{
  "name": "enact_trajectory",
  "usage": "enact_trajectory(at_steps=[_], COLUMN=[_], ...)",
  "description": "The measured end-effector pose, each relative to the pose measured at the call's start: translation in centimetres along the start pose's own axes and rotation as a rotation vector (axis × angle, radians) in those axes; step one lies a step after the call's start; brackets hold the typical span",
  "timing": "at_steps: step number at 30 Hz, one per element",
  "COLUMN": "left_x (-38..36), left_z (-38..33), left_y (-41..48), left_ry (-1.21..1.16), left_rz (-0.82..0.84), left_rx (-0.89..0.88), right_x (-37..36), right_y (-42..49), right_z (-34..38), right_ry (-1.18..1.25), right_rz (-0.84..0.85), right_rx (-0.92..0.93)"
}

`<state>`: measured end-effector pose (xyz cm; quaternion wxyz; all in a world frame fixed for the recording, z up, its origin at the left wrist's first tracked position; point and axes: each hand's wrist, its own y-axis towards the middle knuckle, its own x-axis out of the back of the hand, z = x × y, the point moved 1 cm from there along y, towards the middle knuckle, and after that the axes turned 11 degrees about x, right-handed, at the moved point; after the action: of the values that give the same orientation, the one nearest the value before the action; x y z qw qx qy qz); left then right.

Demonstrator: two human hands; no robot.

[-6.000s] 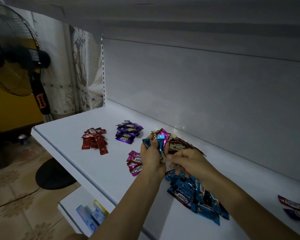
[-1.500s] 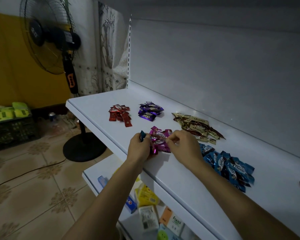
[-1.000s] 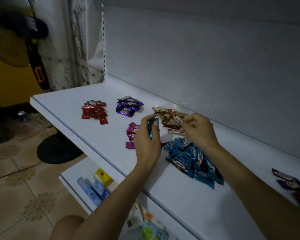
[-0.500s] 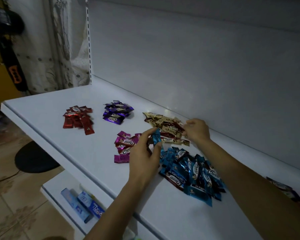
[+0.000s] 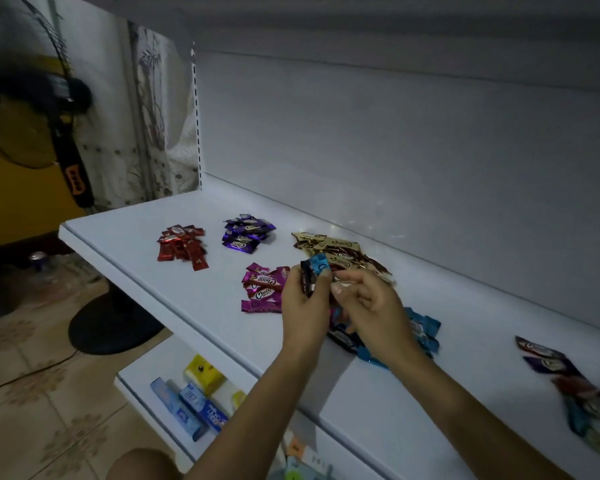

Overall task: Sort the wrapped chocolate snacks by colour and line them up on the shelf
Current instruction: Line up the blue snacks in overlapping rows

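Head view: sorting looks well along but not done. On the white shelf [image 5: 136, 237] five colour groups are laid out. The red pile [image 5: 182, 245] is nr the left end, w/ the purple pile [image 5: 246, 233] just right of it. The gold-brown pile [image 5: 340, 252] is further right, by the back wall. The pink pile [image 5: 262, 289] is nr the front edge, and the blue pile [image 5: 421, 329] is right of the pink, partly hidden behind hands & forearms. All five are loose heaps w/ wrappers overlapping at odd angles, none lined up yet. Well apart at far right lies a mixed heap [image 5: 575, 386] of dark, blue & purple wrappers, unsorted. It's blurred at the frame edge, so no count can be read.

The left hand [image 5: 303, 306] is up above the shelf btwn the pink & gold-brown piles. Its fingers curl round a small bunch [image 5: 313, 273] of snacks, a blue wrapper on top w/ darker ones beside it. The right hand [image 5: 371, 313] sits just beside it, fingers curled, thumb & forefinger close up to the bunch. Whether it pinches a wrapper or only touches can't be told.

Judgement: the step in hand is prob. dealing the bunch out by colour. Left to do: empty the left hand, work through the mixed heap, then straighten each group into a row. Sorting seems past halfway; lining up not begun.
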<state>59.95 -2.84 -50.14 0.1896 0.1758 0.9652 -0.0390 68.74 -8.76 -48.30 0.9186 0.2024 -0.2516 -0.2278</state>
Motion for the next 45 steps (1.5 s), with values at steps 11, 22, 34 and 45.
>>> enact_trajectory(at_steps=[11, 22, 34, 45], left_x=[-3.9, -4.8, -5.2, -4.8], left_z=[-0.7, 1.7, 3.1, 3.9], left_y=[-4.6, -5.9, -6.1, -5.4], left_ry=[-0.088, -0.14, 0.176, 0.364], left_rz=[0.249, 0.217, 0.282, 0.281], left_rx=[0.358, 0.461, 0.118, -0.044], right_x=[6.8, 10.4, 11.1, 9.7], right_y=[-2.0, -4.9, -5.6, -5.7], right_z=[-0.3, -4.9, -7.4, -3.9], right_ry=[-0.087, -0.209, -0.221, 0.132], right_rz=[-0.106, -0.353, -0.356, -0.325], right_rx=[-0.086, -0.174, -0.128, -0.135])
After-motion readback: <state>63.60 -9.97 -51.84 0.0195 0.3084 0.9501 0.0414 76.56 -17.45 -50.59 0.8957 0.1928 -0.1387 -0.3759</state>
